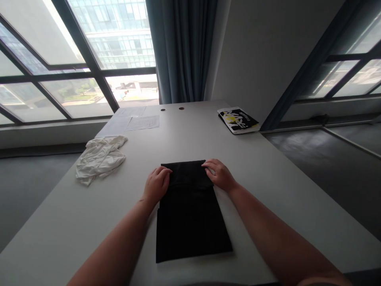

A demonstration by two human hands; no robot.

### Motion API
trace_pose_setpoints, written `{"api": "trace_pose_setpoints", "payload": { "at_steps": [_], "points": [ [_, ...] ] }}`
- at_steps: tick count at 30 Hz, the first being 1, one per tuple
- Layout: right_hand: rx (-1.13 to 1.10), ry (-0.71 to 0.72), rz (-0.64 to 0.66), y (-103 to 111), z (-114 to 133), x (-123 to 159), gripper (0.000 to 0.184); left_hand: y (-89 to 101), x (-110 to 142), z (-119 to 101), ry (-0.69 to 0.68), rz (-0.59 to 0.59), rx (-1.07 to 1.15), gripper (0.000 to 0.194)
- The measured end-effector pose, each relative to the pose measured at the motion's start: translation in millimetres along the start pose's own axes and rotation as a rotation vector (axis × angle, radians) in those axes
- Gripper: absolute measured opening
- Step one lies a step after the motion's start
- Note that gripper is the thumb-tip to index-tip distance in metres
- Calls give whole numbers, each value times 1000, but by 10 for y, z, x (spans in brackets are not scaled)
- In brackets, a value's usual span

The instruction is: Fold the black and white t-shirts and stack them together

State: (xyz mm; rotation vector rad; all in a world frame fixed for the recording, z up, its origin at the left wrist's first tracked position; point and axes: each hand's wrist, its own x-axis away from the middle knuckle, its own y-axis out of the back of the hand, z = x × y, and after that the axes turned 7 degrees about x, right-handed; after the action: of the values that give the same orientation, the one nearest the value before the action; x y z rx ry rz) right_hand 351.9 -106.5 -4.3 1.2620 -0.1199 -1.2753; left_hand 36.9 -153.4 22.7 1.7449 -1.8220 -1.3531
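A black cloth (193, 226) lies flat at the near middle of the white table (184, 139), longer from near to far than from left to right. Its far end shows a folded band (189, 176) on top of the longer panel, and the left edge has a small step where the layers do not quite meet. I judge it light, soft and limp, with no risk of breaking; the layers could slide on each other or on the smooth tabletop. The far corners of the band, or both side edges at once, look the best places to take hold.

The left hand (157, 182) is at the band's left edge, its fingers bent and close together, tips on the cloth. The right hand (220, 174) is at the far right corner, fingers bent and slightly apart, tips on the black surface. Whether either hand pinches the cloth or only presses it, I cannot tell.

Farther out, a crumpled white cloth (102, 157) rests near the left edge of the table, with printed sheets (144, 122) beyond it. A black-covered book (238, 120) lies at the far right. No box, bowl or other container shows. A blue-grey curtain (181, 47) hangs past the far edge, right of a large window (119, 35).
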Motion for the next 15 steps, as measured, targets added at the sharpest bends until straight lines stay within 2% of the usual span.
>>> {"api": "trace_pose_setpoints", "payload": {
  "at_steps": [2,5,7,11,15],
  "points": [
    [78,-36,114,-136,69,-21,37,-132,-58,-42,-17,31,-43,33],
    [209,-116,373,-321,117,33,59,-339,-60,-18,-20,157,-102,46],
    [256,-150,459,-397,100,82,64,-429,-25,47,-18,226,-127,53],
    [291,-189,459,-445,10,65,67,-461,-36,176,2,258,-140,54],
    [319,-229,463,-443,-43,-116,67,-428,-219,229,26,293,-134,53]
  ]
}}
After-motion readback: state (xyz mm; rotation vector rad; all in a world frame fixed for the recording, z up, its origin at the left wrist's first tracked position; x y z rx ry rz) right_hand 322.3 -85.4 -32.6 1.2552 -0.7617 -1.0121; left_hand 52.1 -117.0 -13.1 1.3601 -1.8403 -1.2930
